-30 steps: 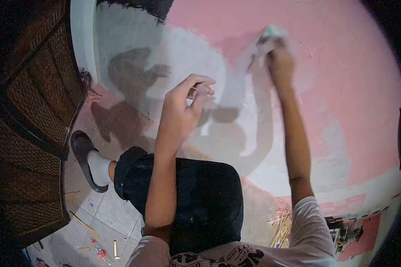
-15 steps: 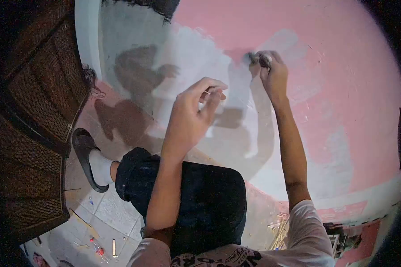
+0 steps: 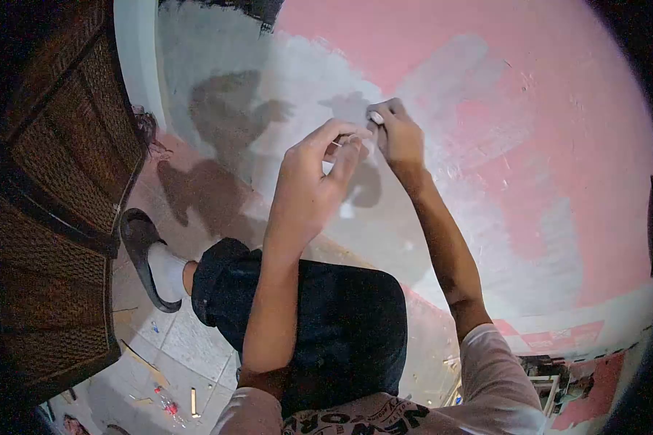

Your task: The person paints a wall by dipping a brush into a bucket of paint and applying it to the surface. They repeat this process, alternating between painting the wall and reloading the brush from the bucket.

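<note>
My left hand [image 3: 308,181] is raised before the wall, its fingers curled round a small pale-rimmed container [image 3: 349,138] that they mostly hide. My right hand [image 3: 400,139] is closed on what looks like a paintbrush [image 3: 375,117]; its light, rounded handle end shows beside the thumb. The brush's other end is hidden. Both hands are close together, the right fingers just beside the container. Behind them is a pink wall [image 3: 559,94] with broad whitish patches [image 3: 442,72], and shadows of my head and hands fall on it.
Dark woven panels [image 3: 58,203] stand on the left. My bent knee [image 3: 348,319] in dark trousers is below the hands, and my slippered foot [image 3: 146,250] is near the wall. Small scraps and a red-and-clear bottle [image 3: 165,401] lie on the tiled floor [image 3: 189,348].
My right hand has moved left and slightly down, from the wall to beside my left hand, still holding the brush. My left hand has stayed nearly in place.
</note>
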Demonstrator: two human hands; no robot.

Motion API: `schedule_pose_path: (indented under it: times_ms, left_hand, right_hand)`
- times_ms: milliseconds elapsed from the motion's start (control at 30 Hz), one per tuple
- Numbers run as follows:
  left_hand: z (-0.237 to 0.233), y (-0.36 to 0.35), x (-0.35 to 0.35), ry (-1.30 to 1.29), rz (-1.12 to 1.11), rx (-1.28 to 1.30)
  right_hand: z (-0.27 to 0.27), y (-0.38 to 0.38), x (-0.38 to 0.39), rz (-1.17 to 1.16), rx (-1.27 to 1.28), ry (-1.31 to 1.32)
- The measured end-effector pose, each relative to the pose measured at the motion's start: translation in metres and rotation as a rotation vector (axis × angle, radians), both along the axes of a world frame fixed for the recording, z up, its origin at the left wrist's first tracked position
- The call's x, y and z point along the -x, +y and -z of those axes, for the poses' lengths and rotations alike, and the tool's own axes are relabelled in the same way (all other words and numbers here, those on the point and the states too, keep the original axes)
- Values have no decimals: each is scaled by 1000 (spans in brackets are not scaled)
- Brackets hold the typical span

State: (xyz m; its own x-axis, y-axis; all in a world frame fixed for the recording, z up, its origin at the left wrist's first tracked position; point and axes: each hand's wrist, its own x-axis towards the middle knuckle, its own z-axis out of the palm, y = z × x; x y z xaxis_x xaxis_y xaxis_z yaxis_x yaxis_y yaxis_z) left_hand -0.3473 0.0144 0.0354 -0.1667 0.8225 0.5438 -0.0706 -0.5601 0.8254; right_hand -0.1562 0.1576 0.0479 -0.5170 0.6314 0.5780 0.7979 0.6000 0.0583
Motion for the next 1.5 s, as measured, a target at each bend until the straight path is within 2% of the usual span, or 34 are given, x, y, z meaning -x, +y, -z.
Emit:
schedule_pose_path:
  times_ms: [67, 167, 200, 300, 333, 367, 433, 467, 533, 567, 633, 733, 800, 867, 933, 1000, 1067, 1167, 1267, 1300, 1333, 1433, 1500]
  left_hand:
    - [-2, -2, 1, -23, 15, 17]
    - [-4, -4, 2, -15, 11, 44]
    - [-3, -5, 2, -14, 13, 47]
    - [-5, -6, 4, -18, 7, 17]
    - [-4, -6, 3, -30, 3, -2]
    - [-3, -6, 2, -42, 2, -18]
    - [-3, -8, 2, -31, 3, 5]
    - [-4, -6, 2, -24, 4, 9]
    - [-3, -4, 2, -22, 3, 1]
    - [-3, -3, 0, -31, 0, 3]
    - [-3, 1, -1, -87, -8, 4]
    - [-7, -1, 0, -103, -11, 19]
    - [-6, -4, 1, -71, -5, 30]
    - [-6, -5, 3, -11, 3, 19]
    - [-5, -6, 2, -47, 5, 27]
    - [-4, -5, 2, -62, -5, 25]
    - [-3, -6, 1, -58, -5, 17]
    - [-5, -7, 0, -55, 12, 33]
    - [-8, -8, 2, -27, 16, 72]
    - [-7, -8, 1, -36, 10, 66]
    - [-6, -7, 1, -44, 6, 57]
    - [-6, -6, 2, -54, -7, 38]
    - [-8, -10, 5, -39, -15, 43]
  right_hand:
    - [-15, -12, -2, -39, -208, 0]
    - [-2, -4, -14, -11, -228, -34]
    - [22, 13, -23, 76, -36, 6]
    - [40, 9, -14, 4, -28, -186]
    - [38, 14, -9, -7, 185, -21]
    - [34, 18, -8, -57, 151, 3]
    - [19, 26, -15, -146, 78, 62]
    - [4, 48, -26, -202, 111, 239]
    - [-55, 53, -40, -178, -32, 234]
    - [-105, 30, -31, -92, -203, 53]
    - [-144, 22, -31, -139, -296, 96]
    - [-176, -3, -24, -39, -697, 64]
    - [-159, 3, -22, -130, -322, 431]
    - [-120, 27, -44, 50, -645, -185]
    - [-79, 25, -44, -8, -554, -357]
    - [-80, 8, -35, -52, -384, -241]
    - [-101, -6, -24, -142, -134, -87]
    - [-156, 7, -29, -382, -208, 3]
    - [-225, -19, -22, -132, -522, -7]
    - [-238, -26, -22, -41, -667, -18]
    - [-241, -31, -25, 17, -693, 2]
    - [-189, 9, -56, 79, -566, -22]
    - [-97, 11, -52, 96, -103, 197]
